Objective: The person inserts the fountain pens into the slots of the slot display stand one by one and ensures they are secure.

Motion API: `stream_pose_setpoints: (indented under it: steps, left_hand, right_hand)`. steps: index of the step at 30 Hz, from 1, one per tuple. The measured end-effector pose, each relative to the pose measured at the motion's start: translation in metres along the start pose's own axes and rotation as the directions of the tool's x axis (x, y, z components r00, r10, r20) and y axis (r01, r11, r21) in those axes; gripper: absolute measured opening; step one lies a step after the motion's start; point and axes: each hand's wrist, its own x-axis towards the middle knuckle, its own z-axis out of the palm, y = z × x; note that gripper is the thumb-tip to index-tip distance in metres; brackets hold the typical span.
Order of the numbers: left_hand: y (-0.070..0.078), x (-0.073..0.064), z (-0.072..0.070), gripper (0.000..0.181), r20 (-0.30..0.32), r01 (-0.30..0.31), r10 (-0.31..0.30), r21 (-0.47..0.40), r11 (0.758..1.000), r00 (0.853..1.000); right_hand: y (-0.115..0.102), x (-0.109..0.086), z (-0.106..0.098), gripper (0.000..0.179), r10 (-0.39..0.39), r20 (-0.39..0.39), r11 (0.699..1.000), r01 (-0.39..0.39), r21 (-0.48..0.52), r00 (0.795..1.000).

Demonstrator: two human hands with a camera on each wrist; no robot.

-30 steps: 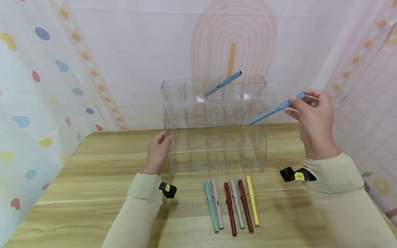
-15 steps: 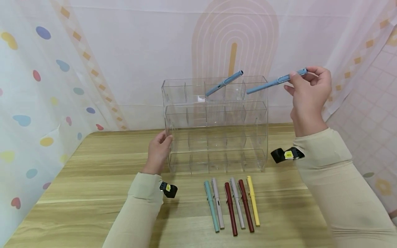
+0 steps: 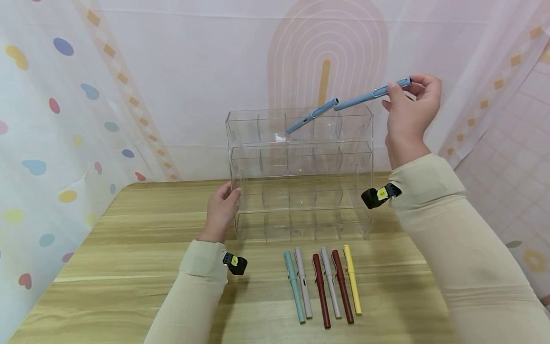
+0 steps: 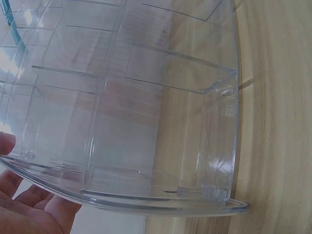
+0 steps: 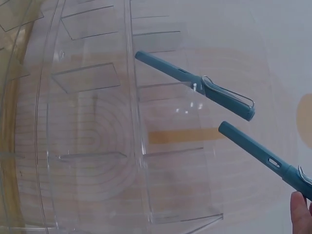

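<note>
A clear acrylic pen rack (image 3: 301, 165), with several tiers split by dividers, stands upright on the table. Its left side panel is gripped by my left hand (image 3: 221, 212), thumb in front and fingers behind in the left wrist view. My right hand (image 3: 412, 112) pinches a blue pen (image 3: 363, 99) near its clipped cap end, above the rack's top right. That pen slants, its free end pointing left and down. Another blue pen (image 3: 312, 116) leans in the top tier, cap end up; in the right wrist view the held pen (image 5: 256, 150) is apart from it.
In front of the rack lies a row of pens: teal (image 3: 294, 286), two lilac, two dark red (image 3: 321, 291) and yellow (image 3: 353, 279). Patterned cloth (image 3: 193, 95) hangs behind and at both sides of the wooden table (image 3: 129, 267).
My right hand has lifted the held blue pen up and then left, bringing its free end over the rack's top tier near the leaning pen. The left hand keeps its grip on the rack.
</note>
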Motion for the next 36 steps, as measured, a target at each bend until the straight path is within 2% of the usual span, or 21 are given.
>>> stream_pose_setpoints:
  steps: [3, 9, 19, 36]
  left_hand:
    - [-0.001, 0.0, -0.001, 0.042, 0.007, -0.001, 0.001, -0.011, 1.0, 1.0]
    - [-0.002, 0.0, -0.003, 0.043, 0.036, 0.01, -0.009, -0.039, 0.999, 0.999]
    - [-0.002, -0.001, -0.002, 0.044, 0.029, 0.003, -0.003, -0.026, 1.0, 1.0]
    - [-0.002, 0.0, -0.002, 0.044, 0.03, -0.008, 0.009, -0.02, 1.0, 1.0]
  right_hand:
    - [0.005, 0.0, 0.006, 0.027, 0.008, 0.011, 1.0, -0.007, -0.026, 1.0]
    - [0.015, -0.002, 0.015, 0.027, 0.075, 0.023, 0.993, -0.073, -0.09, 0.997]
    - [0.028, -0.007, 0.025, 0.027, 0.161, 0.049, 0.974, -0.151, -0.169, 0.986]
    - [0.038, -0.012, 0.024, 0.026, 0.173, 0.099, 0.965, -0.149, -0.215, 0.98]
